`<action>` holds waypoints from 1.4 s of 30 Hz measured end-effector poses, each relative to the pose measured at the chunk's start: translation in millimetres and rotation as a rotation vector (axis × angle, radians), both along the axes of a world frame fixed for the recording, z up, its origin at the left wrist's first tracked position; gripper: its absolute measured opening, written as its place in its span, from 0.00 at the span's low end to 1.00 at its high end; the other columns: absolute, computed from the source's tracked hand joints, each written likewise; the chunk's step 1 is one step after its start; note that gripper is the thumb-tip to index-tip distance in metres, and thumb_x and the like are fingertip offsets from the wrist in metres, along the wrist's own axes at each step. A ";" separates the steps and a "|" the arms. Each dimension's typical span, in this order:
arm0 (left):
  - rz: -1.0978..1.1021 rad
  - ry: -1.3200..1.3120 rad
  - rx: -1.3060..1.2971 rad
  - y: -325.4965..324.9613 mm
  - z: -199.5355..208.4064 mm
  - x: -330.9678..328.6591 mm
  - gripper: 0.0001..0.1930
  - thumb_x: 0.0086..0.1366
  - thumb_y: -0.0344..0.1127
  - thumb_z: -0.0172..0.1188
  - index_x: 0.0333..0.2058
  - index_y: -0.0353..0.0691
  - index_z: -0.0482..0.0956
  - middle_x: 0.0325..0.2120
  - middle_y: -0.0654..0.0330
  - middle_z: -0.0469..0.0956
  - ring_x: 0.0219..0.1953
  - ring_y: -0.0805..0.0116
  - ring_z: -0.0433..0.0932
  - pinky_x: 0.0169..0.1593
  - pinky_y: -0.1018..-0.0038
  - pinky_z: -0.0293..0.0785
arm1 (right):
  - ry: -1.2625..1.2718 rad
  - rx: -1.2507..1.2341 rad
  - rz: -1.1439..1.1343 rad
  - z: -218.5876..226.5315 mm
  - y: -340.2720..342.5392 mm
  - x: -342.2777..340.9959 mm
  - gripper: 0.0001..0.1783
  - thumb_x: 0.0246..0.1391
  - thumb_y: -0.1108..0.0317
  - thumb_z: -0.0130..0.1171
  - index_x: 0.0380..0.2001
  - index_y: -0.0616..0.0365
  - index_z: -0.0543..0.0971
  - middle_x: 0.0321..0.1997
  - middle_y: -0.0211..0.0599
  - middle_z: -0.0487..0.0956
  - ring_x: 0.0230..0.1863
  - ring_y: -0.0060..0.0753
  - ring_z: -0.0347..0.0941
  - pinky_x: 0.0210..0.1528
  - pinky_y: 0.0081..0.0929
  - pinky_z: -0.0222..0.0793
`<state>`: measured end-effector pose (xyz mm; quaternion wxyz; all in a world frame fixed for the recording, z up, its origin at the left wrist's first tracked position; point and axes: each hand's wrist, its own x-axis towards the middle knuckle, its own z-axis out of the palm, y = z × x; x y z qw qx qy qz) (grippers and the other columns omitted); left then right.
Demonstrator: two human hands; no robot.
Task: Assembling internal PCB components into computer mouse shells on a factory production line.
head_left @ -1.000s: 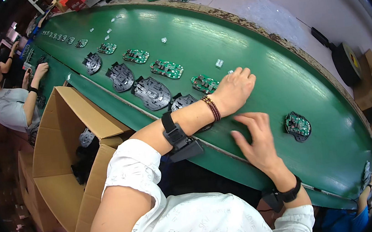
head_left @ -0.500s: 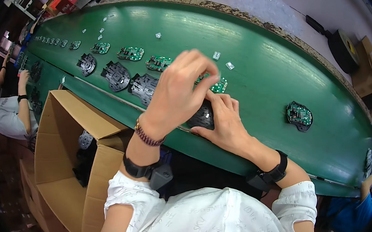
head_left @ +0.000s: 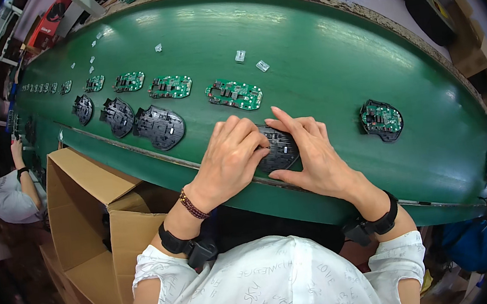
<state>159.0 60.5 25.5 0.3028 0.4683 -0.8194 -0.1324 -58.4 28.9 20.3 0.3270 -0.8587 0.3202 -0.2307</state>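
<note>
A black plastic shell [head_left: 281, 149], which looks like a computer mouse base, lies at the near edge of the green work surface with its inner side up. My right hand [head_left: 321, 158] holds it at the right, thumb on the near side and fingers along the far side. Over its left part, my left hand [head_left: 229, 158] has its fingertips pinched together; what they hold, if anything, is hidden. Just beyond stands a green circuit board [head_left: 234, 95], flat on the surface. Two small clear plastic pieces, one of them here [head_left: 262, 66], lie farther back.
Several black shells [head_left: 159, 127] and green boards [head_left: 170, 87] form rows to the left. One shell with a board fitted [head_left: 381, 120] lies at right. An open cardboard box [head_left: 84, 230] stands at the near left. Other people work at the far left [head_left: 10, 190] and far right [head_left: 476, 239].
My left hand has come down from above the board to the shell, its fingers now pinched there. The near board shows fully now. The whole view has shifted.
</note>
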 end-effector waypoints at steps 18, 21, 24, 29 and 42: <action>0.014 0.083 0.017 -2.7 0.6 2.7 0.11 0.53 0.25 0.71 0.35 0.40 0.81 0.33 0.59 0.75 0.40 0.57 0.73 0.45 0.64 0.66 | -0.072 0.098 -0.033 7.6 -10.8 -4.0 0.56 0.49 0.63 0.75 0.76 0.56 0.54 0.64 0.44 0.74 0.62 0.46 0.65 0.67 0.44 0.56; 0.070 0.157 -0.054 -4.5 3.7 15.2 0.11 0.54 0.23 0.71 0.37 0.38 0.81 0.34 0.57 0.76 0.40 0.56 0.74 0.45 0.64 0.69 | -0.151 0.108 -0.162 10.0 -30.1 5.2 0.41 0.55 0.61 0.71 0.68 0.59 0.66 0.57 0.47 0.76 0.59 0.49 0.67 0.62 0.43 0.64; 0.159 0.242 -0.097 -3.4 3.8 23.4 0.08 0.57 0.24 0.69 0.35 0.38 0.81 0.34 0.56 0.77 0.40 0.56 0.74 0.46 0.64 0.70 | -0.110 -0.036 -0.162 11.7 -55.8 34.3 0.37 0.54 0.61 0.71 0.64 0.61 0.70 0.53 0.48 0.76 0.58 0.50 0.68 0.60 0.44 0.65; 0.187 0.290 -0.063 1.9 0.0 35.6 0.09 0.58 0.24 0.69 0.37 0.37 0.81 0.37 0.56 0.78 0.41 0.56 0.75 0.47 0.65 0.71 | 0.051 -0.302 -0.146 -2.2 -67.8 81.0 0.35 0.48 0.58 0.74 0.56 0.64 0.75 0.51 0.45 0.75 0.56 0.49 0.68 0.57 0.40 0.64; 0.019 0.029 -0.061 -0.2 -3.3 14.4 0.14 0.59 0.29 0.69 0.45 0.42 0.87 0.40 0.57 0.76 0.42 0.58 0.72 0.47 0.65 0.71 | 0.154 -0.023 -0.364 15.0 -44.0 -15.0 0.30 0.49 0.69 0.72 0.56 0.61 0.77 0.50 0.43 0.71 0.54 0.46 0.65 0.59 0.39 0.63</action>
